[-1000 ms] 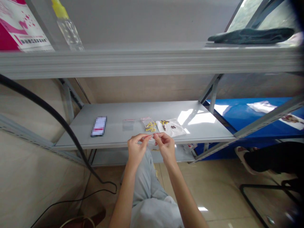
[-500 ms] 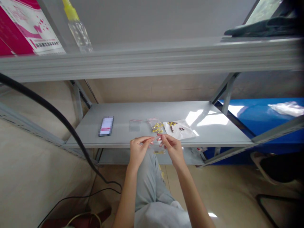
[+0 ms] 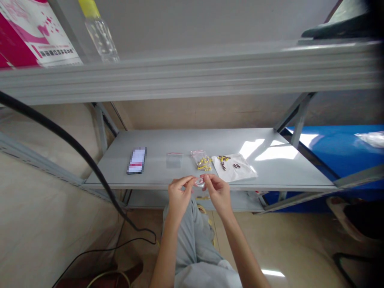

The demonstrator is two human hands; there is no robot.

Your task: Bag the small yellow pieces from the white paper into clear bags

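Observation:
My left hand (image 3: 180, 192) and my right hand (image 3: 216, 191) meet just in front of the shelf's front edge, each closed in a pinch. Between them they hold a small clear plastic bag (image 3: 200, 183) by its two sides; its contents, if any, are too small to make out. Behind the hands on the shelf lies a clear zip bag (image 3: 198, 154) with yellow pieces (image 3: 204, 163) in and around it. To its right a white sheet (image 3: 240, 173) carries several dark and yellow small pieces (image 3: 237, 165). Left of these a flat zip bag (image 3: 174, 161) rests on the shelf.
A phone (image 3: 137, 161) lies at the left of the grey shelf (image 3: 156, 140). Overhead, an upper shelf (image 3: 192, 78) holds a yellow-capped bottle (image 3: 102, 40) and a pink-and-white box (image 3: 39, 36). A black cable (image 3: 75, 146) hangs at the left. A blue surface (image 3: 336, 144) is at the right.
The bag between my fingers has bunched up and its top has parted, where it was stretched flatter before. The view has shifted slightly, and both hands stay close together.

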